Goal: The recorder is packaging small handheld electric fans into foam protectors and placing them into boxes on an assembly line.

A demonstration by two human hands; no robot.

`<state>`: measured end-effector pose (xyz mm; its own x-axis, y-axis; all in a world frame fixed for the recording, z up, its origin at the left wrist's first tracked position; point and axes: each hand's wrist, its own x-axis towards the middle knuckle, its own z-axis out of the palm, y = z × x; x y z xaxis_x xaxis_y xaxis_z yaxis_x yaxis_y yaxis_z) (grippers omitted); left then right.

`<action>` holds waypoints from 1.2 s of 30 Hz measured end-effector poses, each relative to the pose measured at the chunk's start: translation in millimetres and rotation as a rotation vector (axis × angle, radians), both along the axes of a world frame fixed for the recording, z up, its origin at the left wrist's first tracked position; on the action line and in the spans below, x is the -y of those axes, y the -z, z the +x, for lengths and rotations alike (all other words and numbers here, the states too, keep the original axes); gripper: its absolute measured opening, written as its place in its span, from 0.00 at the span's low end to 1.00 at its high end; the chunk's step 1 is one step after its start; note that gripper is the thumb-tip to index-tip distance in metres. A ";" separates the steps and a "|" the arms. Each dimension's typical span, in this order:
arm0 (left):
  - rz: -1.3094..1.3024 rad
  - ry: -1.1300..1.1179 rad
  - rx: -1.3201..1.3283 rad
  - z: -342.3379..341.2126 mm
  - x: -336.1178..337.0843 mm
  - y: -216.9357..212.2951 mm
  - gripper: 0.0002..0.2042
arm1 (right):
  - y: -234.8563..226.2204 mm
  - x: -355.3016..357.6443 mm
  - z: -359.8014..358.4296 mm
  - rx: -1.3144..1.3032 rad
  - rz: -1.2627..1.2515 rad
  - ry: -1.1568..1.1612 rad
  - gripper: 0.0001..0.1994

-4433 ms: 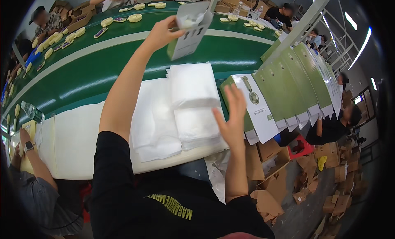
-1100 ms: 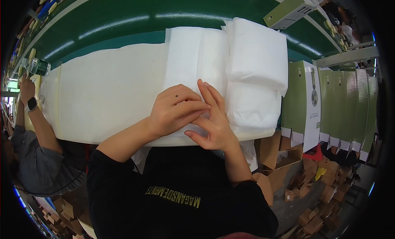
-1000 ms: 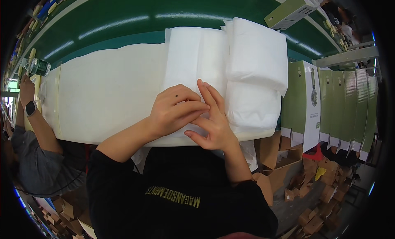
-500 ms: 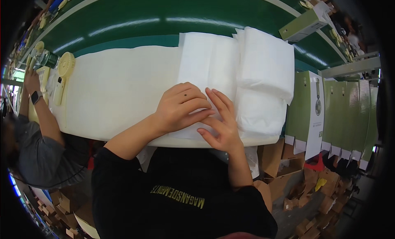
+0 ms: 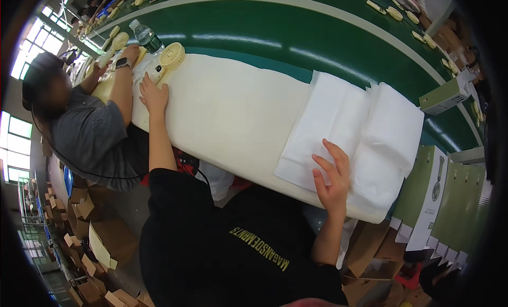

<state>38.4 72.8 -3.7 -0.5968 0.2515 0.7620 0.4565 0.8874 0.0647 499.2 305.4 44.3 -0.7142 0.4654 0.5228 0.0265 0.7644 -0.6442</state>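
Note:
My left hand (image 5: 154, 98) is stretched out to the far left, its fingers apart at the lower end of a cream handheld fan (image 5: 172, 56). The fan lies on the pale padded tabletop with its round, grilled head away from me. Whether my fingertips touch its handle I cannot tell. My right hand (image 5: 334, 182) hovers open over a flat stack of thin white sheets or bags (image 5: 323, 122), holding nothing. Beside that stack, on its right, is a thicker pile of white wrapping (image 5: 394, 116).
At the left a co-worker in a grey shirt (image 5: 98, 140) handles cream parts by a clear bottle (image 5: 146, 36). A green conveyor belt (image 5: 238, 26) runs behind the table (image 5: 227, 106). Green printed boxes (image 5: 415, 185) stand at the right; cardboard boxes (image 5: 108, 243) lie below left.
My hands have come apart: the left has swung far left to the fan, while the right stays by the white sheets. The view has turned left, showing more of the co-worker.

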 end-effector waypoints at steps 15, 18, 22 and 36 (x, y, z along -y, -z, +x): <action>0.261 0.499 0.656 117.4 -82.4 -45.7 0.19 | 4.7 -0.6 -3.5 -0.032 0.023 0.021 0.10; 0.045 0.441 0.412 130.1 -105.6 -42.8 0.22 | 6.7 -0.5 -0.1 -0.038 0.010 0.030 0.10; -0.019 0.448 0.381 109.6 -121.6 -23.7 0.29 | 6.2 2.0 2.0 -0.036 -0.048 0.045 0.10; 0.082 0.964 1.100 113.5 -135.8 -85.9 0.28 | 4.3 2.4 -2.0 -0.204 -0.190 0.163 0.14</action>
